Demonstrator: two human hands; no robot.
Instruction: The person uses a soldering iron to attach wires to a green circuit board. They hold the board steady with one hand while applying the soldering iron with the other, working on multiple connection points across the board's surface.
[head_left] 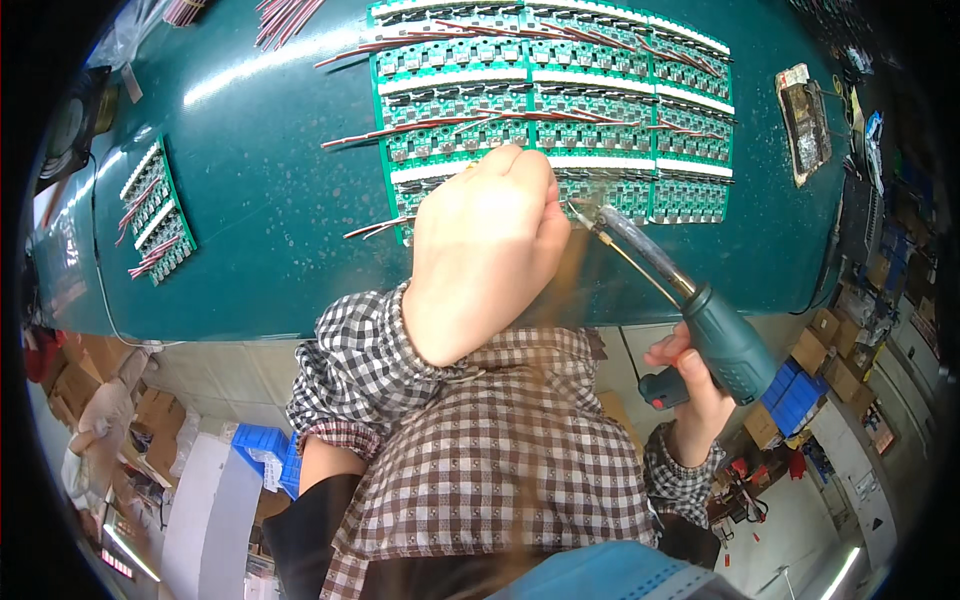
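Observation:
My left hand (485,245) is closed, knuckles up, over the near rows of a grid of green circuit boards (590,95). Its fingertips are pressed together and hide whatever they pinch. In my right hand (695,400) is a green soldering gun (730,345), gripped by its handle. The gun's metal tip and thin feed tube point up and left, reaching the boards just beside my left fingers. Red and white wires (440,125) lie across the board rows, some sticking out past the left edge.
A smaller circuit board panel (160,210) with wires lies on the left of the green tabletop (270,200). More red wires (285,20) lie at the far edge. A worn dark slab (803,125) sits at the right. Blue bins (797,395) and cartons stand beyond the table.

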